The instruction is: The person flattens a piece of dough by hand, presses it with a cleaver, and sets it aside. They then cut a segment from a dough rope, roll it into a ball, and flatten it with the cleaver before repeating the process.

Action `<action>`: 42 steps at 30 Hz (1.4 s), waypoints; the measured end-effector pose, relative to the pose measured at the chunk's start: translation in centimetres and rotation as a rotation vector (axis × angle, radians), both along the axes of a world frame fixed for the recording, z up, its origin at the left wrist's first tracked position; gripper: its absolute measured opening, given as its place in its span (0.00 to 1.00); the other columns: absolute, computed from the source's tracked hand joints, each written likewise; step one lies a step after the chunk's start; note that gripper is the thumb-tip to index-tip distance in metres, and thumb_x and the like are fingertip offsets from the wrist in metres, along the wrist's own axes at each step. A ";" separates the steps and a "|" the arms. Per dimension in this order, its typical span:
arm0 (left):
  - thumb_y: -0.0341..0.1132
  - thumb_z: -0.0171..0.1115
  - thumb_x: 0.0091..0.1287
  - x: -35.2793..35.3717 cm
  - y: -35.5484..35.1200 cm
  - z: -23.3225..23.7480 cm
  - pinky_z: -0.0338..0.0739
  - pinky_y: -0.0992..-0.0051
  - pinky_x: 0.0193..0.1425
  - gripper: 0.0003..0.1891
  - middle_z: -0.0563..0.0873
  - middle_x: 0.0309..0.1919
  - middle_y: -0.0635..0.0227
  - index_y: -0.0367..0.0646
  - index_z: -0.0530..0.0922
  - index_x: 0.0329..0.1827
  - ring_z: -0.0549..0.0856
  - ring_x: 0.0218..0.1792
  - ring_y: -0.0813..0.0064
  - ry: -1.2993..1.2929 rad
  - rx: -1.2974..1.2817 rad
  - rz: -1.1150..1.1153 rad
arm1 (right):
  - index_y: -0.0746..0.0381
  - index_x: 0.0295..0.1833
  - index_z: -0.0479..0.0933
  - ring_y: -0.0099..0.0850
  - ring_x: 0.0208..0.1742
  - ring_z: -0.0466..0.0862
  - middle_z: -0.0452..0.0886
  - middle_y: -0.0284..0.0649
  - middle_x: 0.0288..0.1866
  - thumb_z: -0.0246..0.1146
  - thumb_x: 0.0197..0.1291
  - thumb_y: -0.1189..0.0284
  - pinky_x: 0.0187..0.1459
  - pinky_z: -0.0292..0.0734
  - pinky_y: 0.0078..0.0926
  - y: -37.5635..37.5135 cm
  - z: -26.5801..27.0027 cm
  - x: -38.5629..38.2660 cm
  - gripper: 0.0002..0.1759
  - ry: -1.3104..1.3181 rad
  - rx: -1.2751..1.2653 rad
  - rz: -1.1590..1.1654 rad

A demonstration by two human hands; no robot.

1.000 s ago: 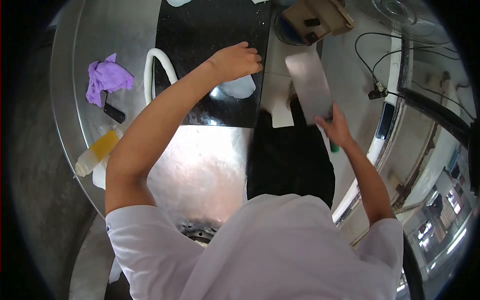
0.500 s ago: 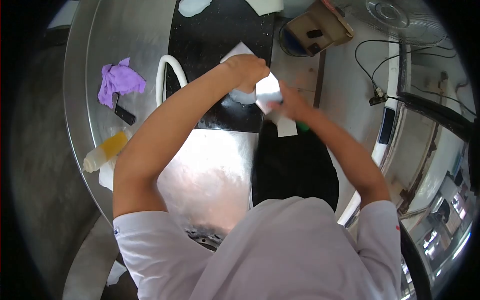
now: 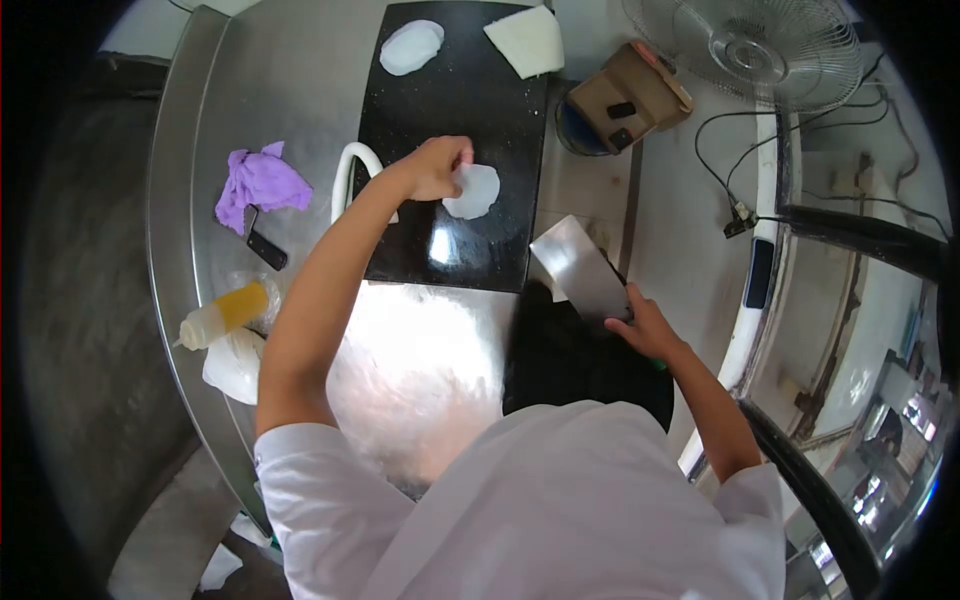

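A thin, round white dough sheet (image 3: pixel 474 192) lies on the black board (image 3: pixel 455 115). The fingers of my left hand (image 3: pixel 434 170) are closed in a pinch at its upper left edge. In my right hand (image 3: pixel 645 325), off the board's lower right corner, is a broad rectangular metal blade like a cleaver (image 3: pixel 578 262). Its handle is mostly hidden by the hand; a bit of green shows there. More pale rounds (image 3: pixel 411 47) rest at the board's far left. A bent white rope, perhaps dough (image 3: pixel 345 180), lies by its left edge.
An off-white slab or folded cloth (image 3: pixel 527 42) lies at the board's far right. Leftward are a purple cloth (image 3: pixel 262 185), a black-handled tool (image 3: pixel 266 250) and a bottle of yellow liquid (image 3: pixel 228 310). To the right stand a cardboard box (image 3: pixel 640 90) and a wire fan (image 3: pixel 750 55).
My hands have come apart. The right one has carried the blade down and right off the board, while the left has shifted left to the edge of the dough sheet, which is now uncovered.
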State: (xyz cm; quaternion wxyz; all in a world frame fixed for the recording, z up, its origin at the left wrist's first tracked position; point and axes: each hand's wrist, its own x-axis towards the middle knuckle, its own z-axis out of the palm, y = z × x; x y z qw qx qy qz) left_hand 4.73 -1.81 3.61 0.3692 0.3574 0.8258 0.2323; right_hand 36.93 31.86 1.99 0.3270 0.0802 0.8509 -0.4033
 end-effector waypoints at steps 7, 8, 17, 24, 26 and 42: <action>0.20 0.72 0.53 2.4 -8.6 -3.9 0.82 0.68 0.48 0.22 0.82 0.41 0.63 0.41 0.73 0.48 0.85 0.41 0.69 -0.064 0.159 0.736 | 0.66 0.60 0.65 0.62 0.51 0.85 0.84 0.63 0.48 0.72 0.65 0.64 0.50 0.79 0.50 -1.0 0.2 -2.3 0.29 0.204 -0.049 -0.134; 0.19 0.70 0.55 2.7 -9.1 -3.7 0.83 0.69 0.45 0.21 0.81 0.40 0.63 0.41 0.72 0.49 0.85 0.41 0.69 -0.070 0.152 0.734 | 0.66 0.59 0.66 0.61 0.52 0.85 0.84 0.63 0.48 0.72 0.65 0.65 0.51 0.80 0.49 -1.2 0.2 -3.0 0.28 0.219 -0.065 -0.152; 0.19 0.69 0.57 2.1 -9.2 -0.4 0.86 0.68 0.40 0.20 0.81 0.41 0.61 0.39 0.72 0.50 0.85 0.39 0.70 -0.200 0.245 0.841 | 0.65 0.57 0.68 0.58 0.51 0.87 0.86 0.60 0.45 0.73 0.63 0.65 0.50 0.80 0.48 -1.3 0.2 -11.9 0.26 0.213 -0.120 -0.064; 0.18 0.70 0.61 -4.9 -4.3 3.4 0.84 0.74 0.46 0.22 0.80 0.44 0.67 0.43 0.69 0.52 0.84 0.46 0.76 -0.236 0.363 0.855 | 0.65 0.56 0.68 0.60 0.50 0.86 0.85 0.61 0.45 0.74 0.62 0.65 0.50 0.80 0.50 1.2 -1.0 -23.9 0.26 0.147 -0.132 0.219; 0.17 0.70 0.60 -8.5 -2.4 4.2 0.85 0.74 0.48 0.23 0.80 0.45 0.66 0.42 0.68 0.53 0.85 0.48 0.76 -0.302 0.481 0.913 | 0.65 0.56 0.68 0.61 0.51 0.85 0.84 0.62 0.46 0.74 0.62 0.65 0.50 0.79 0.51 2.2 -1.6 -26.8 0.27 0.100 -0.131 0.255; 0.27 0.71 0.63 -7.4 -5.2 -1.9 0.82 0.71 0.43 0.21 0.88 0.42 0.60 0.39 0.79 0.59 0.87 0.36 0.73 0.297 0.124 1.457 | 0.64 0.52 0.66 0.65 0.44 0.83 0.84 0.61 0.37 0.70 0.64 0.69 0.44 0.77 0.56 4.2 -0.9 -36.0 0.22 0.034 -0.211 0.490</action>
